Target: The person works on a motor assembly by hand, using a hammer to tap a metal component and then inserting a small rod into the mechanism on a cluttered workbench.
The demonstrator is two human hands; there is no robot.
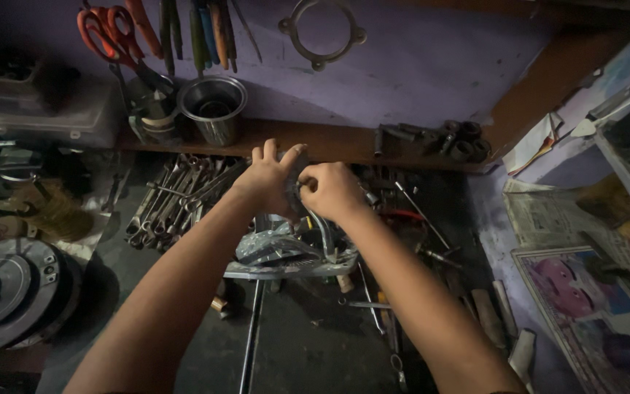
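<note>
Risk: the part (pixel 294 191) could slip and drop among the spanners (pixel 176 201), being gripped by fingertips only, in dim light. It is small, dark and round; detail unclear. Left hand (pixel 271 179) and right hand (pixel 332 190) both pinch it, above a metal assembly (pixel 286 255) mid-bench.

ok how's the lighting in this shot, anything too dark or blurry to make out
Head view: dim overall, the floor in deep shadow; the purple wall and the steel cup catch the most light. The left hand and right hand are lit but soft, and the small dark part between them is unclear. Edges bend from wide-angle distortion.
</note>
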